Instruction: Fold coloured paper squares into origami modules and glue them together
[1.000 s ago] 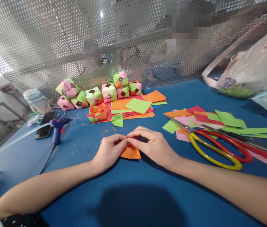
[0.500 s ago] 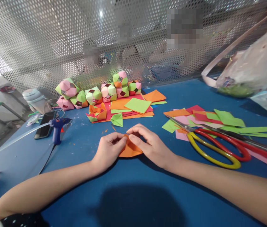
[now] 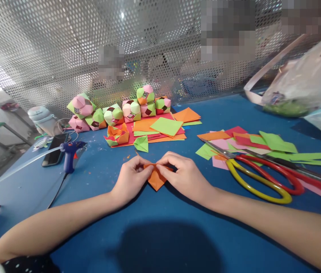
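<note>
Between my hands is a small folded piece of orange paper (image 3: 157, 180), its lower point facing me. My left hand (image 3: 132, 176) pinches the paper's left edge with thumb and fingers. On the other side, my right hand (image 3: 185, 176) grips the right edge, thumb laid across the top. Parts of the paper are hidden under the fingers. Just beyond lies a folded green paper piece (image 3: 141, 144), and left of it stands a part-built red, orange and green paper form (image 3: 117, 134).
Folded paper balls (image 3: 131, 110) line the back by a perforated metal screen (image 3: 72, 49). Squares of paper (image 3: 166, 126) lie before them. At left are a blue glue gun (image 3: 69, 155), a phone (image 3: 54, 149) and a bottle (image 3: 41, 119). Scissors (image 3: 258, 182) rest on paper scraps (image 3: 278, 142) at right.
The orange paper has gone from a wide, rounded-bottom shape to a narrower one with a pointed lower end. My right hand has shifted slightly right.
</note>
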Action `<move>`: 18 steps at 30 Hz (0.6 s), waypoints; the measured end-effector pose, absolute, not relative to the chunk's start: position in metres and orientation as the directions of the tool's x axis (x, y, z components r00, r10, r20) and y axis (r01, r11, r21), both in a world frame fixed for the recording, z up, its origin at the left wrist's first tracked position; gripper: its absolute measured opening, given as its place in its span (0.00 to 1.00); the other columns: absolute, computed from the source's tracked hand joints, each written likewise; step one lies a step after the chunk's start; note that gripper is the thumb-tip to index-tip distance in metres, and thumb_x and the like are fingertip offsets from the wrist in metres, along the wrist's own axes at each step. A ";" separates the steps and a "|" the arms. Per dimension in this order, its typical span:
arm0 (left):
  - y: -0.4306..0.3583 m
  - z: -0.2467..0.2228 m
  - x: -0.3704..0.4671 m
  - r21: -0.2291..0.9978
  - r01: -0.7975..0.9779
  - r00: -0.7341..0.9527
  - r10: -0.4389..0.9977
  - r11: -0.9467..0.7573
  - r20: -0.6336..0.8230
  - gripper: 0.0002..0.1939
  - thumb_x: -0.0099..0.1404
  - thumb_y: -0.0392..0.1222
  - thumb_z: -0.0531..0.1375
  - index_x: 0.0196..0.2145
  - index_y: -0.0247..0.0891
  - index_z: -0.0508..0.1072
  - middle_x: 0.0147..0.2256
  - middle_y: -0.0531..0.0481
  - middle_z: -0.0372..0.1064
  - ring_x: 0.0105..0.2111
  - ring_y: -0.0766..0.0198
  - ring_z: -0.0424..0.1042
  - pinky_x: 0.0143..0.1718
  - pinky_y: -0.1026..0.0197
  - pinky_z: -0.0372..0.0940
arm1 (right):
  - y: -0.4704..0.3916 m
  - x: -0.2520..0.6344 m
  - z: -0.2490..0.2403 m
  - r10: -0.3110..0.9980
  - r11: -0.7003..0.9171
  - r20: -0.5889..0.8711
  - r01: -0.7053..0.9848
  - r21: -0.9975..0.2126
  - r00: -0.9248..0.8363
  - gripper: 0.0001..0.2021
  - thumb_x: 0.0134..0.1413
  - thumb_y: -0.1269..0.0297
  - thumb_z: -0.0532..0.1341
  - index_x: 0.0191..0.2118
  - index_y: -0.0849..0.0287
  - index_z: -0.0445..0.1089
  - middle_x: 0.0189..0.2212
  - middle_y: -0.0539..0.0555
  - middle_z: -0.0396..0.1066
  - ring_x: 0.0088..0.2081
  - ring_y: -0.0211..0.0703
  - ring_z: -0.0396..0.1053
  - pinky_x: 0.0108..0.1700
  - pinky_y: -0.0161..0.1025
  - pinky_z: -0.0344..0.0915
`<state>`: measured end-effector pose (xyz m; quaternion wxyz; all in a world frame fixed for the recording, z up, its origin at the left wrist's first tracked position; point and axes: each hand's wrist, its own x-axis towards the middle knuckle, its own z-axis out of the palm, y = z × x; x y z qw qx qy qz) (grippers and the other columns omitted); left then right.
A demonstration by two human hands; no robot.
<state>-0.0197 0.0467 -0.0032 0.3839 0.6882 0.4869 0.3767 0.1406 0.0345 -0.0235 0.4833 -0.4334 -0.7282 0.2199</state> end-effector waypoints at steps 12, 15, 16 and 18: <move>0.049 -0.005 -0.020 0.931 0.301 0.179 0.971 -0.208 0.159 0.05 0.58 0.38 0.58 0.29 0.34 0.71 0.30 0.51 0.71 0.31 0.68 0.69 0.34 0.66 0.64 | 0.037 0.141 -0.024 0.869 0.487 0.474 0.421 -0.765 -0.143 0.04 0.53 0.70 0.57 0.33 0.59 0.70 0.30 0.51 0.68 0.33 0.39 0.67 0.36 0.36 0.63; 0.049 -0.005 -0.020 0.925 0.329 0.216 0.968 -0.192 0.124 0.06 0.58 0.40 0.58 0.32 0.35 0.72 0.31 0.51 0.71 0.30 0.67 0.69 0.32 0.66 0.64 | 0.037 0.140 -0.024 0.868 0.492 0.469 0.401 -0.773 -0.162 0.06 0.54 0.71 0.56 0.30 0.59 0.71 0.28 0.51 0.67 0.31 0.38 0.66 0.35 0.36 0.62; 0.048 -0.005 -0.020 0.918 0.344 0.228 0.966 -0.198 0.123 0.07 0.58 0.40 0.58 0.33 0.35 0.73 0.31 0.51 0.72 0.30 0.67 0.69 0.33 0.66 0.64 | 0.038 0.140 -0.024 0.870 0.491 0.463 0.396 -0.776 -0.171 0.06 0.54 0.71 0.56 0.30 0.59 0.71 0.27 0.51 0.67 0.31 0.38 0.66 0.34 0.36 0.62; 0.048 -0.004 -0.020 0.905 0.365 0.244 0.961 -0.218 0.133 0.07 0.59 0.40 0.58 0.32 0.35 0.74 0.31 0.51 0.72 0.31 0.67 0.69 0.34 0.66 0.64 | 0.038 0.140 -0.023 0.876 0.480 0.447 0.390 -0.786 -0.179 0.06 0.54 0.71 0.57 0.31 0.59 0.71 0.28 0.51 0.67 0.31 0.38 0.66 0.34 0.35 0.62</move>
